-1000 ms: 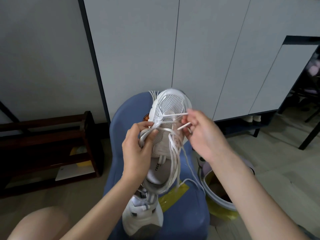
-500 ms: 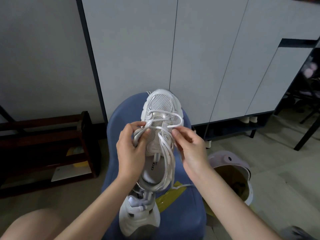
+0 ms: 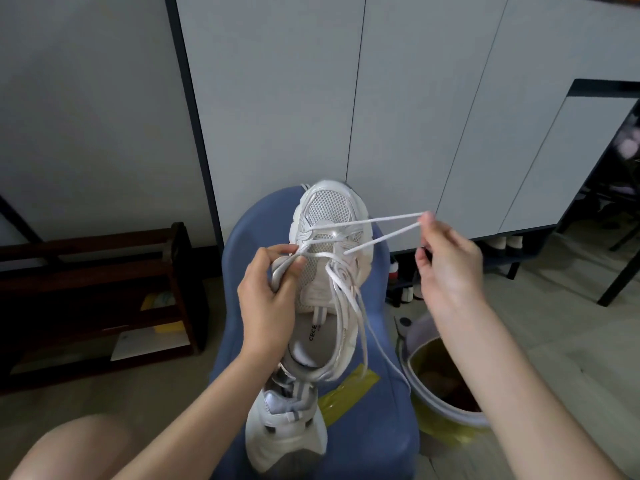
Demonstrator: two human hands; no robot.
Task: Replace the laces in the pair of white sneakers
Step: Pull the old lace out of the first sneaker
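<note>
You were mid-lacing: your left hand (image 3: 268, 292) gripped the upper sneaker (image 3: 325, 271), your right hand (image 3: 446, 268) pinched the lace (image 3: 381, 227) pulled right. Next, probably thread its tip through another eyelet.

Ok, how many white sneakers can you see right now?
2. One sneaker is held up over the blue chair, gripped by the left hand. The other sneaker lies on the seat below it, partly hidden.

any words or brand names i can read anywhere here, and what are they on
"CECE": printed in dark letters on the insole of the held sneaker; smaller print beside it is too small to read.
Other sneaker: no text shows.
Bin and yellow tape: no readable print.
</note>
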